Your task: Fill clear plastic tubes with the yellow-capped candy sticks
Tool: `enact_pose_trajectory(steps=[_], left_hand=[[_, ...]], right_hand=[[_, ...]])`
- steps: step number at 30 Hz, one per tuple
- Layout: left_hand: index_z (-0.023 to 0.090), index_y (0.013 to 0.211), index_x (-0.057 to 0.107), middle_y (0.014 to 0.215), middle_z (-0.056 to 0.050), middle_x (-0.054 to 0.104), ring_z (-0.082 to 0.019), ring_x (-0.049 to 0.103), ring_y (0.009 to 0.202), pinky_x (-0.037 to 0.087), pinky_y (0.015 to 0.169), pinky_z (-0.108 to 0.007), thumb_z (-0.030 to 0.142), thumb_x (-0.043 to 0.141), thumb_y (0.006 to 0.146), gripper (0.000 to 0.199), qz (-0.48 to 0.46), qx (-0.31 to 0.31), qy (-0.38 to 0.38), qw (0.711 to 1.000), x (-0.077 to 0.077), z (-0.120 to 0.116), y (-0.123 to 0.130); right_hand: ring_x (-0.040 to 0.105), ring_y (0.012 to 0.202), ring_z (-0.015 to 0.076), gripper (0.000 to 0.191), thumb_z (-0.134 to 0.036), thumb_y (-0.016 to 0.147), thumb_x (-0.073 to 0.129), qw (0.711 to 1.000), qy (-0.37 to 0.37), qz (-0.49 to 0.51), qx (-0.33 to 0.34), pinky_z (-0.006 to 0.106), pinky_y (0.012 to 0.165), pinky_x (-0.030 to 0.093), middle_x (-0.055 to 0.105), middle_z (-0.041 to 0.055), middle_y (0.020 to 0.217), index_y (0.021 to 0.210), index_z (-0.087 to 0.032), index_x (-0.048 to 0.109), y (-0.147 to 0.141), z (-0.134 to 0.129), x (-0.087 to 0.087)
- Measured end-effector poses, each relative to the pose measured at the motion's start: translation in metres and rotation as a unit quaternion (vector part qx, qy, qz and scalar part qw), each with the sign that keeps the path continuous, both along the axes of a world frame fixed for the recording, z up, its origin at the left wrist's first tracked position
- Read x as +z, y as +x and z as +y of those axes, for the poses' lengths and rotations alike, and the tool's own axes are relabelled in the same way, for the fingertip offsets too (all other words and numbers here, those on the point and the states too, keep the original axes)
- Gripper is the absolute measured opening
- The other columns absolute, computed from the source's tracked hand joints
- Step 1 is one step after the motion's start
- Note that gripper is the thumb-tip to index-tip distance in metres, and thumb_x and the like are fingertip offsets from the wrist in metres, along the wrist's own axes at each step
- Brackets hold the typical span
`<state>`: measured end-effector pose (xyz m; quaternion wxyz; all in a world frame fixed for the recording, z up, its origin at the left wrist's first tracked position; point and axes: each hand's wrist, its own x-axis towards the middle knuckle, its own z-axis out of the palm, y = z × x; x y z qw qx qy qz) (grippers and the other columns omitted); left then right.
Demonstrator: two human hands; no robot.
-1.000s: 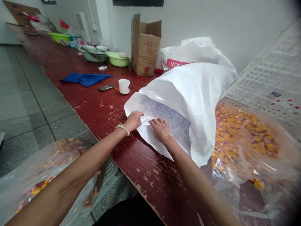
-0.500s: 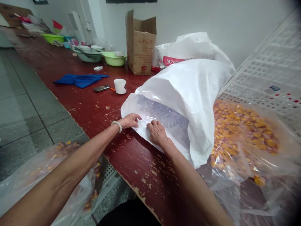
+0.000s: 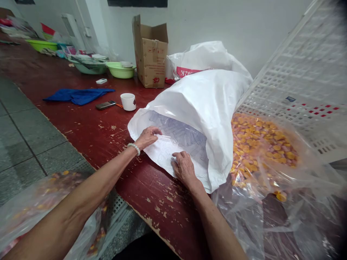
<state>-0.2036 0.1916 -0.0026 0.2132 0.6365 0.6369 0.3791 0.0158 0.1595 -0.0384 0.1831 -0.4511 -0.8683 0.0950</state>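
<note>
A large white sack lies on its side on the red table, mouth facing me. Inside are many clear tubes, some with rounded ends. My left hand, a pale bead bracelet at its wrist, is at the sack's left inner edge. Its thumb and fingers close around the near end of a clear tube; the exact contact is small and hard to see. My right hand is over the sack's lower lip, fingers bent and thumb apart, with nothing visible in it.
Beyond the sack stand a cardboard box, a white cup, a phone, a blue cloth and green basins. At right, a plastic bag of orange-yellow pieces lies by a white crate. Another bag is below left.
My left hand has moved in to the tubes and closed on one. My right hand has drawn back from the tubes toward the sack's lip. The view has turned slightly right.
</note>
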Motion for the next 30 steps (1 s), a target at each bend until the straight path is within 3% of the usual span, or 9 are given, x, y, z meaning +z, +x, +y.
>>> enact_pose_trajectory(steps=[3,6,11,13,15,18,21,24,30], left_hand=[[0.017,0.085,0.069,0.093,-0.007,0.062,-0.022,0.056,0.089,0.042,0.082,-0.032,0.005,0.047,0.056,0.038,0.145,-0.022,0.0,0.989,0.0,0.021,0.014],[0.017,0.078,0.07,0.09,-0.008,0.065,-0.026,0.057,0.093,0.041,0.085,-0.035,0.002,0.052,0.053,0.034,0.179,-0.037,-0.029,0.983,-0.002,0.035,0.025],[0.017,0.088,0.07,0.082,-0.006,0.065,-0.023,0.06,0.081,0.043,0.075,-0.032,0.012,0.058,0.061,0.03,0.181,-0.057,-0.058,0.98,0.001,0.023,0.027],[0.017,0.098,0.067,0.082,-0.004,0.065,-0.018,0.059,0.074,0.044,0.067,-0.028,0.022,0.06,0.067,0.032,0.103,-0.093,-0.065,0.988,0.0,0.004,0.029],[0.016,0.102,0.065,0.084,-0.003,0.064,-0.015,0.058,0.072,0.043,0.064,-0.025,0.029,0.06,0.072,0.034,-0.043,-0.132,-0.072,0.988,-0.006,-0.019,0.035],[0.014,0.103,0.064,0.092,-0.005,0.066,-0.017,0.06,0.082,0.046,0.074,-0.027,0.028,0.064,0.071,0.035,-0.257,-0.152,-0.073,0.951,-0.019,-0.051,0.052],[0.015,0.113,0.06,0.107,-0.008,0.066,-0.021,0.059,0.099,0.045,0.089,-0.033,0.019,0.065,0.069,0.045,-0.388,-0.168,-0.071,0.904,-0.027,-0.072,0.07],[0.019,0.125,0.053,0.118,-0.009,0.062,-0.022,0.056,0.11,0.041,0.097,-0.035,0.013,0.065,0.068,0.058,-0.436,-0.202,-0.066,0.874,-0.027,-0.083,0.08],[0.015,0.107,0.063,0.111,-0.01,0.066,-0.022,0.062,0.098,0.047,0.088,-0.033,0.019,0.073,0.064,0.045,-0.433,-0.173,-0.028,0.884,-0.026,-0.087,0.085]], right_hand=[[0.051,0.094,0.0223,0.035,-0.019,0.082,0.053,0.999,0.002,0.043,-0.026,0.033,0.085,0.041,0.057,0.0098,0.101,0.117,-0.016,0.055,0.002,-0.003,-0.003],[0.054,0.089,0.0211,0.03,-0.022,0.081,0.055,0.99,-0.039,0.129,-0.042,0.033,0.083,0.042,0.06,0.0087,0.096,0.11,-0.015,0.058,0.005,-0.002,-0.006],[0.057,0.087,0.0186,0.033,-0.031,0.076,0.06,0.919,-0.158,0.346,-0.104,0.033,0.083,0.044,0.06,0.0085,0.101,0.105,-0.015,0.061,0.014,0.002,-0.007],[0.055,0.088,0.0187,0.035,-0.034,0.074,0.062,0.896,-0.176,0.39,-0.12,0.034,0.084,0.043,0.059,0.008,0.102,0.104,-0.016,0.063,0.015,0.0,-0.003],[0.054,0.087,0.018,0.036,-0.037,0.073,0.063,0.885,-0.189,0.414,-0.101,0.034,0.085,0.043,0.06,0.0063,0.098,0.104,-0.017,0.064,0.012,-0.006,0.002],[0.053,0.084,0.0164,0.037,-0.04,0.075,0.062,0.878,-0.208,0.428,-0.052,0.032,0.083,0.043,0.061,0.0049,0.097,0.105,-0.019,0.064,0.005,-0.017,0.008],[0.054,0.088,0.0166,0.035,-0.041,0.079,0.059,0.885,-0.209,0.416,-0.023,0.031,0.084,0.044,0.06,0.005,0.101,0.107,-0.02,0.062,0.001,-0.026,0.009],[0.054,0.094,0.0176,0.033,-0.042,0.081,0.056,0.9,-0.214,0.378,0.0,0.032,0.086,0.045,0.058,0.0051,0.103,0.106,-0.02,0.061,0.003,-0.033,0.008],[0.047,0.113,0.0207,0.044,-0.044,0.081,0.056,0.927,-0.184,0.327,-0.018,0.037,0.096,0.042,0.046,0.009,0.117,0.118,-0.02,0.052,0.007,-0.045,0.005]])
